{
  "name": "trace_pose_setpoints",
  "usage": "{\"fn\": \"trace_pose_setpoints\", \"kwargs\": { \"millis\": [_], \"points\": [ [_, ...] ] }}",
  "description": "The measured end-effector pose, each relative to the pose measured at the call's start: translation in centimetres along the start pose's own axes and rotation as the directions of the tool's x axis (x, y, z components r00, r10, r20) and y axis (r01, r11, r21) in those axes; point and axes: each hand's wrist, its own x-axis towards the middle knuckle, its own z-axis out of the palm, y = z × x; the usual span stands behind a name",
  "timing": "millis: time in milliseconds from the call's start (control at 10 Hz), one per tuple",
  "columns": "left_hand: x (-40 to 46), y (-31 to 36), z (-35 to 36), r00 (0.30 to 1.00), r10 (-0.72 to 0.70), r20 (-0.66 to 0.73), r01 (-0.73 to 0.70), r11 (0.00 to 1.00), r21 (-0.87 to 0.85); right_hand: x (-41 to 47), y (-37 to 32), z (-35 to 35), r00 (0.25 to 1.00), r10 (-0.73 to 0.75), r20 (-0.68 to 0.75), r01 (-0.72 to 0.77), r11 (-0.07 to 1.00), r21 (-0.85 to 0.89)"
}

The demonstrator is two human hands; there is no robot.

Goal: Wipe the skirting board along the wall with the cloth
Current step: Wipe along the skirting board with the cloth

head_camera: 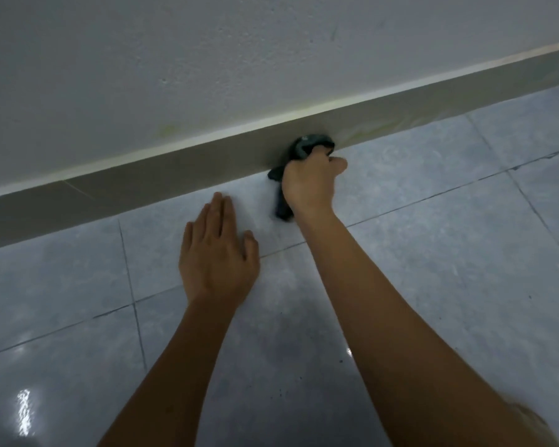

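Note:
A grey-brown skirting board point(162, 175) runs slantwise across the view, from lower left to upper right, under a white wall. My right hand point(309, 183) is closed around a dark bunched cloth point(307, 146) and presses it against the board's face. One end of the cloth hangs below the fist and touches the floor. My left hand point(218, 250) lies flat on the floor tiles with the fingers together, a little in front of the board and left of the cloth. It holds nothing.
The floor is glossy grey-blue tiles point(433, 253) with dark grout lines and bright reflections at the lower left. Faint yellowish streaks mark the board point(378, 130) to the right of the cloth and the wall point(168, 127) above.

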Motion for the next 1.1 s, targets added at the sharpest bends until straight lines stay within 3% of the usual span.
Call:
{"fn": "trace_pose_setpoints", "kwargs": {
  "millis": [100, 200, 300, 400, 500, 700, 900, 1000, 1100],
  "points": [
    [-0.1, -1.3, 0.2, 0.999, 0.044, -0.008, -0.044, 0.998, 0.053, 0.2, -1.7, 0.1, 0.972, 0.233, 0.015, -0.209, 0.841, 0.499],
    [-0.2, -1.3, 0.9, 0.999, 0.05, 0.005, -0.05, 0.997, 0.063, 1.1, -2.7, -1.7, 0.934, 0.356, -0.04, -0.221, 0.661, 0.717],
    [0.1, -1.2, 1.0, 0.999, 0.045, -0.007, -0.044, 0.996, 0.075, 1.5, -3.0, -1.8, 0.943, 0.316, -0.102, -0.144, 0.667, 0.731],
    [-0.2, -1.3, 1.1, 0.999, 0.034, 0.0, -0.034, 0.998, 0.062, 0.4, -2.7, -0.4, 0.943, 0.312, -0.119, -0.172, 0.76, 0.627],
    [-0.3, -1.2, 0.9, 1.0, 0.03, 0.003, -0.03, 0.998, 0.054, -0.7, -2.3, 0.9, 0.974, 0.211, -0.085, -0.123, 0.803, 0.583],
    [0.1, -1.4, 0.9, 0.999, 0.039, 0.018, -0.041, 0.997, 0.064, 1.7, -3.3, -2.4, 0.926, 0.253, -0.279, -0.044, 0.809, 0.586],
    [0.1, -1.2, 0.9, 0.999, 0.041, 0.033, -0.043, 0.996, 0.08, 1.2, -0.3, 0.6, 0.94, 0.302, -0.161, -0.129, 0.747, 0.652],
    [0.1, -1.2, 0.9, 0.999, 0.039, 0.029, -0.041, 0.996, 0.076, -1.3, -2.3, 0.1, 0.967, 0.219, -0.132, -0.133, 0.87, 0.476],
    [0.1, -1.3, 0.8, 0.998, 0.042, 0.035, -0.045, 0.996, 0.08, -1.8, -4.2, -3.4, 0.967, 0.14, -0.212, -0.073, 0.951, 0.3]
  ]
}}
